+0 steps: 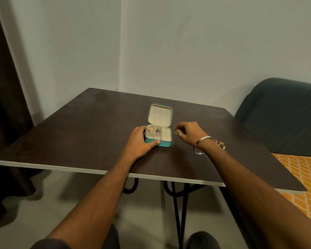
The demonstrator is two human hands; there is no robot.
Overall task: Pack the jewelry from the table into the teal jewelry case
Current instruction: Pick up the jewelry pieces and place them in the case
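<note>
The teal jewelry case (164, 144) lies open in the middle of the dark table (79, 133), its cream lid (160, 115) folded back. A gold piece (150, 129) fills the back left compartment and a dark piece (158, 130) the one beside it. My left hand (139, 141) grips the case's left front corner, thumb on the front wall. My right hand (186, 132) hovers just right of the case, its fingertips pinching a small gold ring (176, 133). A small gold jewelry piece (221, 144) lies on the table behind my right wrist.
A silver bangle (199, 146) hangs on my right wrist. A dark blue chair (280, 112) stands at the table's right, over an orange patterned surface (302, 169). A dark curtain (4, 105) hangs at the left. The table's white front edge (97, 170) is near me.
</note>
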